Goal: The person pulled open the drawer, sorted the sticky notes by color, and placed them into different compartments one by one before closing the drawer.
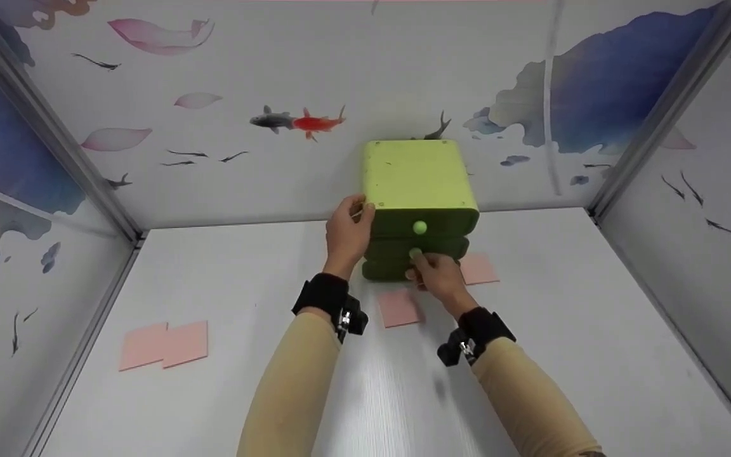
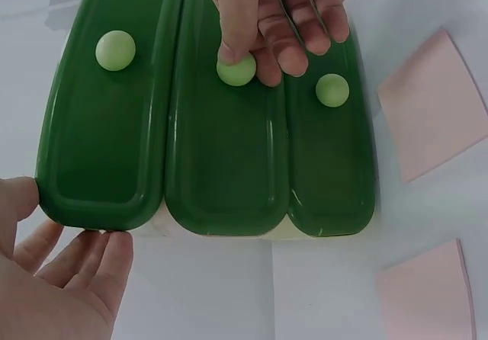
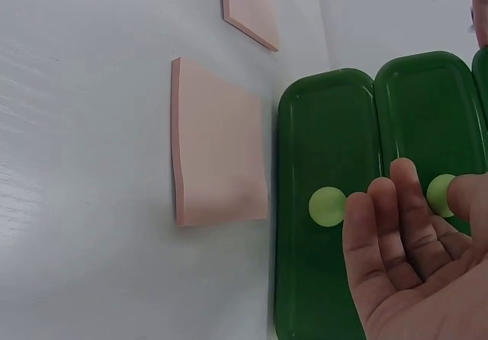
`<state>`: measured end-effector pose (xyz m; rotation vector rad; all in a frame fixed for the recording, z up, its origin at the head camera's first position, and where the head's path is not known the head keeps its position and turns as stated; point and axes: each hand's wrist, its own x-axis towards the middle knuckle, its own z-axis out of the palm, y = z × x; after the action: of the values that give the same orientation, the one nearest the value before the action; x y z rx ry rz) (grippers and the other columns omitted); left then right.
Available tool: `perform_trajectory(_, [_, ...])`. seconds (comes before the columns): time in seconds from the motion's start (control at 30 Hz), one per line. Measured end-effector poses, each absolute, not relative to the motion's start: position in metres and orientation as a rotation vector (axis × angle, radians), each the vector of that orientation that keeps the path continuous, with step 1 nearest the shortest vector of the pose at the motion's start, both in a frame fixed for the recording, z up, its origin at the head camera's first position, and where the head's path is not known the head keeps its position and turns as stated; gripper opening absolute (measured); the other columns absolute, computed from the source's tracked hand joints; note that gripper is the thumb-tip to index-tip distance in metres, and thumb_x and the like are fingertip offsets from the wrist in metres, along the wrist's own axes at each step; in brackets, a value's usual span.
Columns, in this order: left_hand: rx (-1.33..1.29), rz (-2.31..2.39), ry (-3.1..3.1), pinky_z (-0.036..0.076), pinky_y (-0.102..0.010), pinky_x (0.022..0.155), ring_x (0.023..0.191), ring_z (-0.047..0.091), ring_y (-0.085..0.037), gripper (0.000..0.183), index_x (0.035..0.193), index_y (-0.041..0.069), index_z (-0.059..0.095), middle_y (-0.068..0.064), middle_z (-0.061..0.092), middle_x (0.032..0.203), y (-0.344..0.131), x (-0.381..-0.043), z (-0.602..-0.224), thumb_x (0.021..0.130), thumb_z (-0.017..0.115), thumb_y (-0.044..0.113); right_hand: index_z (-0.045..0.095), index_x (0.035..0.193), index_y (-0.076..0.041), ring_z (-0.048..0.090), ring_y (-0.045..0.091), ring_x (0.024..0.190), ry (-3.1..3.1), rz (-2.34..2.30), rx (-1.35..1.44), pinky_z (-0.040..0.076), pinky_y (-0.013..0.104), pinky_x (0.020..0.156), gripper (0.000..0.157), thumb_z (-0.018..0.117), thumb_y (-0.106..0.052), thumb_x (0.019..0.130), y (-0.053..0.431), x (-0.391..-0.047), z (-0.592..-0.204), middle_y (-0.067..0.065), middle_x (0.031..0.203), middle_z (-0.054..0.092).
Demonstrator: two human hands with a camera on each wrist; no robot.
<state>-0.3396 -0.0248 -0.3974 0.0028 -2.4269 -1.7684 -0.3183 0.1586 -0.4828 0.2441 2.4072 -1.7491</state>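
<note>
Green three-drawer mini chest (image 1: 417,174): standing upright at the far side of the white desk (image 1: 594,330), near the patterned back wall (image 1: 245,63); top panel light green, drawer fronts dark green, one round light-green knob on each front.

Right hand (image 1: 443,277): thumb and index finger pinch the middle knob (image 2: 236,71); the remaining fingers are loosely bent, clear of the lower knob (image 2: 332,90). The top knob (image 1: 420,227) is untouched.

Left hand (image 1: 348,236): at the chest's upper left front corner, thumb by the top edge, extended fingertips against the left side of the top drawer; the thumb stands well apart from the fingers, which are not wrapped round the chest.

Pink square pads: a front pad (image 1: 398,308) lies flat just before the bottom drawer; a right pad (image 1: 481,269) lies beside the chest's right front, partly hidden. Well apart, on the desk's left part, lies a pair of pads (image 1: 186,344); touching or overlapping, cannot tell which.
</note>
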Motion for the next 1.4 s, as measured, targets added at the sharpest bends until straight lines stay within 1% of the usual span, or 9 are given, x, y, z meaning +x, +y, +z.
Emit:
perform_trajectory(0.2, [0.111,-1.817,-2.426,0.051,-0.035,0.097,0.119,0.059,-0.021,0.034,0.134,0.012,0.057,-0.007,0.06,0.132,-0.031,-0.343,-0.407,0.104,0.045,0.025,0.065,0.101,0.001,0.058,0.021,0.081,2.393,-1.752,0.229,0.053,0.041,0.081,0.048,0.051,-0.044,0.1,0.16,-0.32,-0.485,0.013,0.092,0.065])
perform_trajectory(0.37, [0.137,-1.781,-2.48,0.047,-0.038,0.104,0.127,0.055,-0.025,0.035,0.136,0.008,0.055,-0.01,0.059,0.136,-0.038,-0.342,-0.422,0.102,0.046,0.013,0.064,0.097,0.004,0.055,0.017,0.074,2.417,-1.752,0.175,0.053,0.034,0.072,0.039,0.05,-0.032,0.102,0.163,-0.319,-0.492,0.007,0.082,0.06])
perform_trajectory(0.47, [0.118,-1.766,-2.508,0.046,-0.04,0.105,0.128,0.055,-0.028,0.037,0.137,0.007,0.055,-0.013,0.057,0.138,-0.042,-0.34,-0.431,0.101,0.047,0.009,0.066,0.098,0.004,0.056,0.016,0.072,2.43,-1.755,0.185,0.053,0.029,0.068,0.034,0.051,-0.027,0.102,0.166,-0.316,-0.497,0.01,0.082,0.063])
perform_trajectory(0.5, [0.12,-1.77,-2.515,0.046,-0.04,0.105,0.128,0.054,-0.029,0.037,0.137,0.008,0.054,-0.013,0.057,0.138,-0.043,-0.339,-0.433,0.101,0.048,0.009,0.066,0.099,0.004,0.058,0.017,0.072,2.434,-1.754,0.196,0.054,0.03,0.069,0.033,0.051,-0.026,0.102,0.166,-0.315,-0.5,0.012,0.084,0.065])
perform_trajectory(0.73, [0.135,-1.834,-2.56,0.047,-0.039,0.104,0.131,0.052,-0.028,0.042,0.142,0.008,0.05,-0.014,0.051,0.144,-0.042,-0.337,-0.45,0.102,0.051,0.023,0.065,0.11,0.005,0.062,0.02,0.078,2.451,-1.696,0.293,0.056,0.031,0.07,0.032,0.051,-0.022,0.102,0.164,-0.307,-0.51,0.016,0.092,0.068])
perform_trajectory(0.9, [0.122,-1.873,-2.548,0.048,-0.039,0.104,0.133,0.05,-0.031,0.047,0.144,0.008,0.046,-0.016,0.047,0.147,-0.041,-0.335,-0.455,0.102,0.05,0.028,0.064,0.115,0.006,0.066,0.024,0.085,2.449,-1.638,0.337,0.057,0.034,0.074,0.034,0.051,-0.023,0.102,0.158,-0.308,-0.514,0.018,0.097,0.069])
perform_trajectory(1.1, [0.122,-1.875,-2.54,0.045,-0.041,0.107,0.136,0.046,-0.03,0.047,0.144,0.009,0.046,-0.016,0.047,0.147,-0.038,-0.334,-0.457,0.103,0.049,0.03,0.066,0.109,0.004,0.068,0.024,0.087,2.405,-1.622,0.348,0.056,0.035,0.076,0.034,0.051,-0.026,0.102,0.152,-0.312,-0.518,0.018,0.097,0.071])
perform_trajectory(1.27, [0.121,-1.861,-2.542,0.047,-0.04,0.106,0.133,0.05,-0.028,0.045,0.143,0.01,0.048,-0.015,0.052,0.142,-0.033,-0.335,-0.457,0.103,0.048,0.03,0.069,0.096,0.002,0.066,0.021,0.077,2.379,-1.659,0.373,0.054,0.032,0.071,0.037,0.053,-0.031,0.101,0.151,-0.317,-0.52,0.015,0.088,0.071])
perform_trajectory(1.4, [0.096,-1.848,-2.541,0.048,-0.04,0.104,0.13,0.053,-0.029,0.044,0.143,0.009,0.048,-0.016,0.053,0.141,-0.027,-0.335,-0.457,0.104,0.047,0.029,0.069,0.095,0.003,0.063,0.019,0.069,2.406,-1.667,0.402,0.053,0.031,0.065,0.039,0.053,-0.032,0.101,0.152,-0.321,-0.522,0.015,0.083,0.071])
